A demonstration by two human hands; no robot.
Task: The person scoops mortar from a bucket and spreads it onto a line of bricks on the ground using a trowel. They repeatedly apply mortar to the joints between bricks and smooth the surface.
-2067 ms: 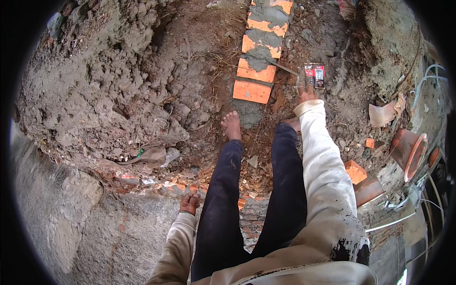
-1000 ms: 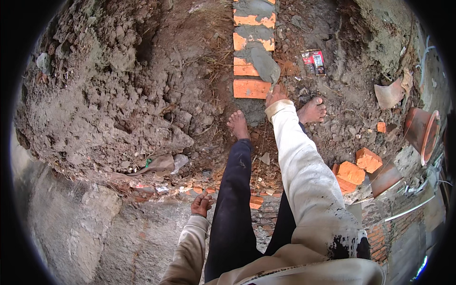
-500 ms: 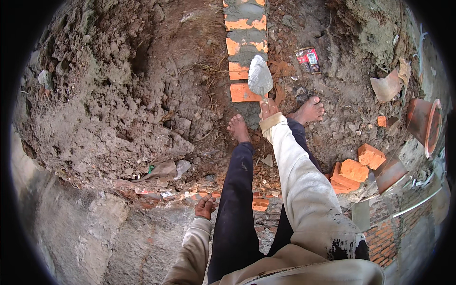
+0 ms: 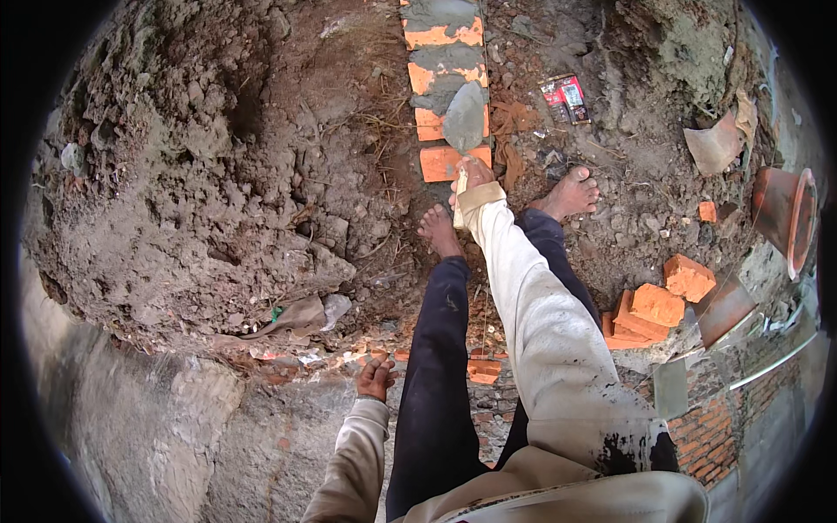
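Note:
My right hand is wrapped round the pale handle of a trowel, in front of my feet. The trowel's grey, pointed blade lies over the near part of a row of orange bricks, pointing away from me. Grey mortar is smeared across the tops and joints of the row farther off. Whether the blade touches the mortar I cannot tell. My left hand hangs low beside my left leg, fingers loosely bent and partly apart, with nothing visible in it.
A taut string runs along the row's right side. Rough soil and rubble rise on the left. A red packet lies right of the row. Loose bricks are piled at right, near a reddish bucket. My bare feet flank the row's near end.
My right hand has moved slightly left, and the trowel has turned so its blade shows a darker grey face. My left hand stays almost still.

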